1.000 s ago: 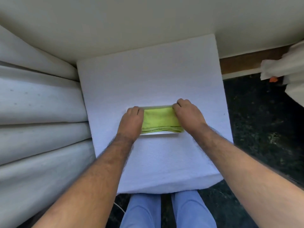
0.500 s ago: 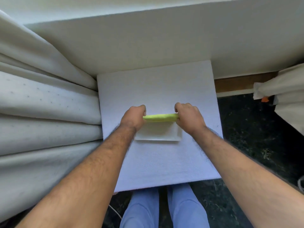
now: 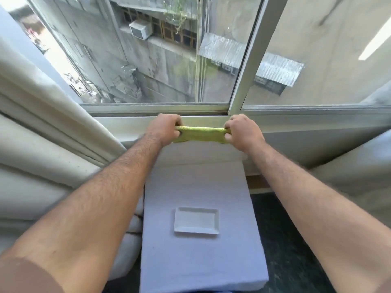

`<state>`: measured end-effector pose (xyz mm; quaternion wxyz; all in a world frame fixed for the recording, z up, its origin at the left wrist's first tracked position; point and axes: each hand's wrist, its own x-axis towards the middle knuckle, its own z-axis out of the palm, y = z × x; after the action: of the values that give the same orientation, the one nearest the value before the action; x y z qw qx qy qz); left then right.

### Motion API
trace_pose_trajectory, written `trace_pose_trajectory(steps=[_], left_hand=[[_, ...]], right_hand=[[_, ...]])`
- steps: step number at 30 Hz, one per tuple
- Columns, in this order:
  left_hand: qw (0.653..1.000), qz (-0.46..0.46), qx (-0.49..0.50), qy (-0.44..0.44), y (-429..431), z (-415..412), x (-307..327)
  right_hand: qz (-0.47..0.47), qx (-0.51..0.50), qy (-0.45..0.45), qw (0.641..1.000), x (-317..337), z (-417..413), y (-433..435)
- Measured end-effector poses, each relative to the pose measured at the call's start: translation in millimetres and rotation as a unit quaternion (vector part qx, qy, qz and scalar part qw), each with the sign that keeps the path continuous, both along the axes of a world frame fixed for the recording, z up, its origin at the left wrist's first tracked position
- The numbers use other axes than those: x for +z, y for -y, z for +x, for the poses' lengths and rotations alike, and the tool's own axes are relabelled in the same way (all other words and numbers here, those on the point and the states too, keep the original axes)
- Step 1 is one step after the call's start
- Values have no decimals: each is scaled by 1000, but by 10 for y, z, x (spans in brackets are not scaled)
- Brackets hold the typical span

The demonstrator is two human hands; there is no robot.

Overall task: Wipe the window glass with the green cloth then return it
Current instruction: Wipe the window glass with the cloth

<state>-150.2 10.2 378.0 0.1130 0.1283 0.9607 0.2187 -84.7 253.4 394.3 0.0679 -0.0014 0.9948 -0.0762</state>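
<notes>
head view: a person stood at a window, both bare arms stretched forward; the left hand (image 3: 164, 128) and the right hand (image 3: 243, 132) each held one end of the green cloth (image 3: 201, 134), fingers curled and clamped on it, so each grip was closed around the fabric; the cloth, folded into a narrow band, was pulled level between the two fists, in the air in front of the white sill (image 3: 131, 127) and just below the lower window frame (image 3: 160, 108); the window glass (image 3: 160, 60) rose above it, split by an upright pale bar (image 3: 247, 60), with grey buildings, an air-conditioning unit (image 3: 140, 29) and a corrugated roof (image 3: 275, 64) seen through the panes; the cloth did not touch the glass; below the hands a desk (image 3: 201, 261) under a white cover stood against the wall, and a small white rectangular tray (image 3: 196, 220) lay flat near its middle with nothing on it, well apart from the cloth; pale curtains (image 3: 42, 134) hung in folds at the left, more pale fabric showed at the right edge; dark floor (image 3: 285, 240) lay to the right of the desk
</notes>
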Motion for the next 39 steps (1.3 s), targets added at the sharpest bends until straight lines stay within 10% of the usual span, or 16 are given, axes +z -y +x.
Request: trace_pose_trajectory(steps=[16, 26, 32, 39], left_hand=[[945, 286, 79, -139, 315, -653, 3670], [837, 479, 100, -244, 426, -569, 5159], [834, 309, 121, -440, 568, -716, 5915], [824, 193, 153, -511, 626, -1056, 6026]], right_hand=[[-54, -3, -267, 962, 3744, -534, 26], [-69, 79, -448, 888, 4886, -708, 29], [23, 59, -640, 765, 5337, -947, -367], [-2, 23, -603, 797, 5373, -1358, -654]])
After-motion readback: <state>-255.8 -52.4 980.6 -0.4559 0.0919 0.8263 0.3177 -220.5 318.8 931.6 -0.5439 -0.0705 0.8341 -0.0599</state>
